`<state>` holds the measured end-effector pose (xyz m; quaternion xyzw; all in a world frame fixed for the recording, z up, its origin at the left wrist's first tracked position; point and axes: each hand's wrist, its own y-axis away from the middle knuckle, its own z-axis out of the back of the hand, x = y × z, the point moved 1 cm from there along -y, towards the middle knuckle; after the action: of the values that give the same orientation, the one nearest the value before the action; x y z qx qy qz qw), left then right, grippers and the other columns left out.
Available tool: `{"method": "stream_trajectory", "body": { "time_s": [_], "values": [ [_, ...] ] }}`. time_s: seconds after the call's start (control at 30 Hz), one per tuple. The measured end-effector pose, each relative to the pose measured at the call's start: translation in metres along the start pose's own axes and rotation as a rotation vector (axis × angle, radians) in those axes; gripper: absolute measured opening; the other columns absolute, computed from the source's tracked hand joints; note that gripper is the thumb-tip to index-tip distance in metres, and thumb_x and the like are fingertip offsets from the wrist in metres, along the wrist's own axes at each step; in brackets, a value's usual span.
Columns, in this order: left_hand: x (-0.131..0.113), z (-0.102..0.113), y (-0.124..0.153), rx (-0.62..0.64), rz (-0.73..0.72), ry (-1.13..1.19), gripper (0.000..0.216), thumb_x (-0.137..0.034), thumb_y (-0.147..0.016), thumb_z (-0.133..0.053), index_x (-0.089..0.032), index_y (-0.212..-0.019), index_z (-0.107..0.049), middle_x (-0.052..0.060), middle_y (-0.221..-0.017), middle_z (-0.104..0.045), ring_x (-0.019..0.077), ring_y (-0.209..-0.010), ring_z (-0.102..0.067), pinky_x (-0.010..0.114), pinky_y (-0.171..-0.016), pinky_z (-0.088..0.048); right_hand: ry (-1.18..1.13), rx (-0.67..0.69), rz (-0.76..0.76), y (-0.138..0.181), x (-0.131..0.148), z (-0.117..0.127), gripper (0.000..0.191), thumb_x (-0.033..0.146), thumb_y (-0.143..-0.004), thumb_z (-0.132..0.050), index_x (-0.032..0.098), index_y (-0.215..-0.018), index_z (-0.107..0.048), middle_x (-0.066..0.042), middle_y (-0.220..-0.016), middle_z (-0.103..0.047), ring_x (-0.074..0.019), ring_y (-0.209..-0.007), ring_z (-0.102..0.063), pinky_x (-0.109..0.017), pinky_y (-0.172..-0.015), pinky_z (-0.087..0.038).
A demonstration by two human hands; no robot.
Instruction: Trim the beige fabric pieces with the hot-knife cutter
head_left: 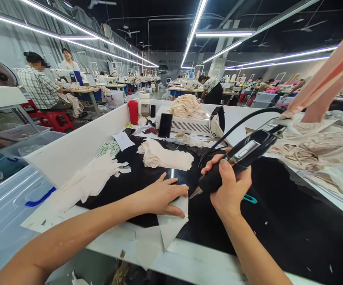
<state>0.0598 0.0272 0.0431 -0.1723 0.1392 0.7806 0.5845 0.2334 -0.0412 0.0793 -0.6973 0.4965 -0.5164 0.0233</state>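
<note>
Left hand [162, 196]: was spread, palm down, over the cloth.
Cloth [174, 227]: lay across the near edge of the mat [278, 206].
Right hand [230, 188]: was curled round the tool.
Tool [252, 146]: slanted above the mat, its pointed end just beside the cloth.
Stack [165, 156]: lay on the mat's far part.
Phone [165, 126]: stood at the mat's far edge.
</note>
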Motion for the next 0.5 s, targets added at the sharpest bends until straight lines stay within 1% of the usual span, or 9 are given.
{"method": "stream_trajectory", "body": {
  "time_s": [0.23,0.5],
  "values": [
    [-0.0017,0.0018,-0.0021,0.016,-0.004,-0.025,0.045,-0.048,-0.099,-0.077,-0.027,-0.136,-0.064,0.008,-0.166,-0.054,0.0463,-0.16,-0.037,0.082,-0.127,-0.015,-0.02,0.025,-0.015,0.0015,-0.0047,-0.0008,0.034,0.038,-0.081,-0.088,0.026,-0.103,-0.064,0.005,-0.078,-0.069,-0.0135,-0.061,-0.063,-0.027,-0.053,-0.057],
    [-0.0047,0.0033,-0.0059,0.025,-0.001,-0.073,0.048,-0.045,-0.098,-0.079,-0.025,-0.138,-0.064,0.009,-0.163,-0.057,0.046,-0.158,-0.041,0.082,-0.127,-0.017,-0.018,0.027,-0.006,0.0018,-0.0055,0.0008,0.038,0.039,-0.081,-0.088,0.026,-0.106,-0.063,0.006,-0.077,-0.069,-0.0134,-0.06,-0.063,-0.027,-0.053,-0.057]
  ]
}}
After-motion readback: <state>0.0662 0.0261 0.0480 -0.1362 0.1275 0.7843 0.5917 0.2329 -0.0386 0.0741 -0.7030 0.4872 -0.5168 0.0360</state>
